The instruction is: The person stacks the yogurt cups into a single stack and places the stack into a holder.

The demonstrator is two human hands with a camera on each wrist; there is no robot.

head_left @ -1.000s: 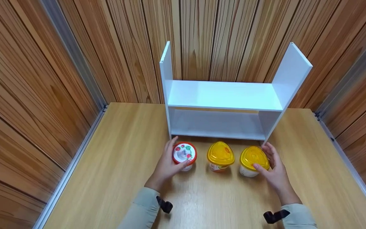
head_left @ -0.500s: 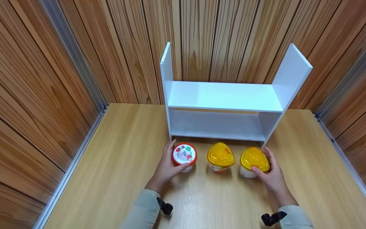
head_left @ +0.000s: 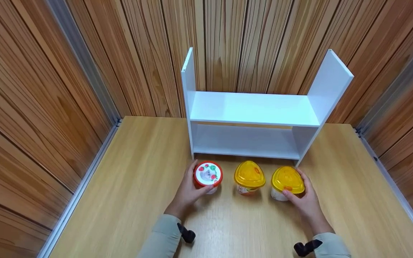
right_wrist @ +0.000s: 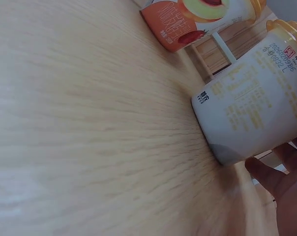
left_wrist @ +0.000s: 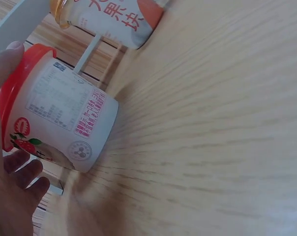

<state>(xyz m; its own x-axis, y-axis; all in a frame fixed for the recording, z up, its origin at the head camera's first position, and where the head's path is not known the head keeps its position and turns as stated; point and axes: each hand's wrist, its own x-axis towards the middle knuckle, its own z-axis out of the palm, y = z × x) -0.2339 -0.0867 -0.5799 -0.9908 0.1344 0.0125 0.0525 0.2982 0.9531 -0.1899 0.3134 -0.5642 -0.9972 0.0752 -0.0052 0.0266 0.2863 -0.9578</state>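
Observation:
Three small lidded cups stand in a row on the wooden table in the head view. At the left is a white pudding cup with a red-rimmed lid (head_left: 208, 173) and strawberry print (left_wrist: 60, 108). My left hand (head_left: 188, 190) holds it, thumb on the near side of the lid and fingers round the far left side. At the right stands a white cup with a yellow lid (head_left: 287, 178); my right hand (head_left: 307, 197) holds it, thumb at the lid's front edge, fingers round its right side. Between them is another yellow-lidded cup (head_left: 249, 175), orange and white, touched by neither hand.
Just behind the cups rises a white two-tier shelf (head_left: 253, 107) with tall side panels. Wood-panelled walls (head_left: 224, 43) enclose the table (head_left: 149, 150) at the back and both sides, with metal strips (head_left: 81, 186) along its side edges.
Both hands have drawn in slightly closer round their cups. The right thumb has slid left along the front of the yellow lid. The cups have stayed in place.

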